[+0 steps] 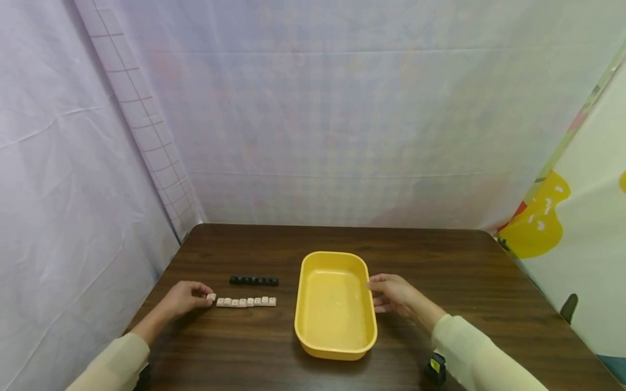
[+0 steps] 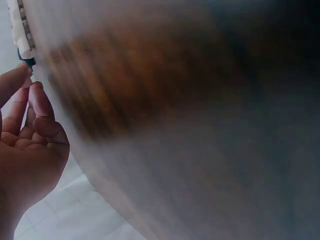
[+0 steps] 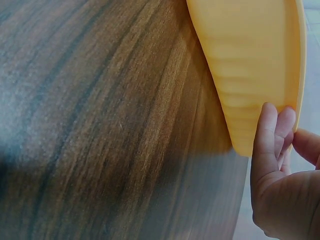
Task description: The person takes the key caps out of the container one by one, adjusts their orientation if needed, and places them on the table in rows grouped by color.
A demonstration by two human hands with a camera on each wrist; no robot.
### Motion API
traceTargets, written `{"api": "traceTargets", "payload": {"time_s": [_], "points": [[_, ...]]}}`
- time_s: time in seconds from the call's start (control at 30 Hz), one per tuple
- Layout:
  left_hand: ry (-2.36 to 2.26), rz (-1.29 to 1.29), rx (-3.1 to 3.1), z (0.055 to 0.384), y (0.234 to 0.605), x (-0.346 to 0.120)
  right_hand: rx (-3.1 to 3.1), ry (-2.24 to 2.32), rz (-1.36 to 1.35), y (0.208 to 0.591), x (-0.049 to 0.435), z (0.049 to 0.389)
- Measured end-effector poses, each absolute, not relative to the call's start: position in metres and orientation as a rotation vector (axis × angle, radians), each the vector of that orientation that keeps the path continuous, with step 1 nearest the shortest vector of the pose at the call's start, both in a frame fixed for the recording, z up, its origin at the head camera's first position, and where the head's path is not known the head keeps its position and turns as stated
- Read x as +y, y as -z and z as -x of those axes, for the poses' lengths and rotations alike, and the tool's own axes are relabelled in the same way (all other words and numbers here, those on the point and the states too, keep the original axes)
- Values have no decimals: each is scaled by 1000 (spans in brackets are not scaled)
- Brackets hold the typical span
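Note:
My left hand [image 1: 183, 298] pinches a white keycap [image 1: 211, 297] between thumb and fingertips, at the left end of a row of white keycaps [image 1: 243, 302]. A small gap separates it from that row. In the left wrist view the left hand [image 2: 35, 135] partly covers the keycap. Behind the white row lies a shorter row of black keycaps [image 1: 254, 281]. My right hand [image 1: 397, 296] grips the right side of a yellow plastic tub [image 1: 336, 352]. In the right wrist view its fingers [image 3: 265, 135] lie along the tub's outer wall, with the thumb at the rim.
Everything stands on a dark wood-grain table [image 1: 440, 260] with rounded far corners. Pale curtains [image 1: 332, 119] hang behind it and along the left. A printed cloth [image 1: 587, 244] hangs at the right.

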State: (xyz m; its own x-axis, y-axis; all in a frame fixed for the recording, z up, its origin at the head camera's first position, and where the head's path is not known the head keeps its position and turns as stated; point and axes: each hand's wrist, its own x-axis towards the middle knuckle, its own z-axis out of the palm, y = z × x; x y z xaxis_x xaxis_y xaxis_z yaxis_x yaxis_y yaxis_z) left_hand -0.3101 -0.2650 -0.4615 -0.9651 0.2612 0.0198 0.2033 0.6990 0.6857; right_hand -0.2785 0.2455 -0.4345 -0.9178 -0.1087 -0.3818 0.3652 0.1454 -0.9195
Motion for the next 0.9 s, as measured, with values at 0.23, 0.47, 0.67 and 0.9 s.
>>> {"api": "traceTargets", "payload": {"time_s": [0.23,0.47,0.67,0.9], "points": [[-1176,-448,2772,306,466,-266,2072,1826,-245,435,245,278],[-1188,-498,2737,306,466,-266,2068,1828,-243,436,244,278],[-1211,-423,2709,303,462,-265,2070,1824,-235,438,245,278],[-1056,-462,2891,310,442,-238,2159,1783,-229,436,261,275]]}}
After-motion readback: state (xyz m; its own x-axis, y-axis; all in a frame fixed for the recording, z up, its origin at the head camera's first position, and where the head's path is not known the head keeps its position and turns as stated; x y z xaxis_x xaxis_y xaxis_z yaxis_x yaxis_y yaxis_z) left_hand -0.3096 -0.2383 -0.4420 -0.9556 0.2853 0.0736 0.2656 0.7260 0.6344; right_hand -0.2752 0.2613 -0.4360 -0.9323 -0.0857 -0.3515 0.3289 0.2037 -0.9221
